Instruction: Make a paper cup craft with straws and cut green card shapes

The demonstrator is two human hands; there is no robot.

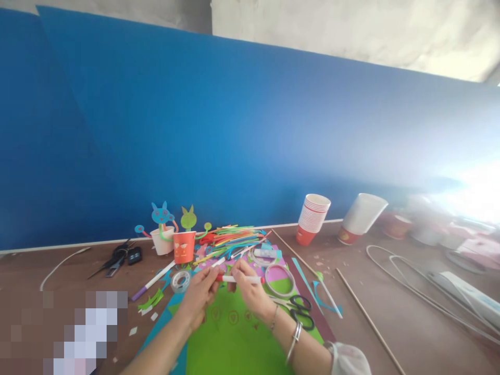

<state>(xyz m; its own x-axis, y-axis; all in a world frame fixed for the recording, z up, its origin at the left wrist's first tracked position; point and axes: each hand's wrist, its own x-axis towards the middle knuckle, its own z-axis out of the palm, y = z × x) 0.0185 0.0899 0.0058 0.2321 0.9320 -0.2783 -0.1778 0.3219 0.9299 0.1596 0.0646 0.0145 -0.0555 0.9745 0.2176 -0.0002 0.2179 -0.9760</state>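
Over a green paper sheet, a white marker with red ends lies level between my hands. My left hand pinches its left red end. My right hand has its fingers closed round the white barrel, and the other red end sticks out to the right. Just below my hands, the sheet bears several small round drawings. Scissors with black handles lie beside my right wrist, near a roll of tape. A smaller tape roll sits left of my left hand.
Two paper-cup figures stand at the back left, beside a pile of coloured pipe cleaners. Stacked paper cups and leaning cups stand at the back right. A wooden stick, white cable and black keys lie on the table.
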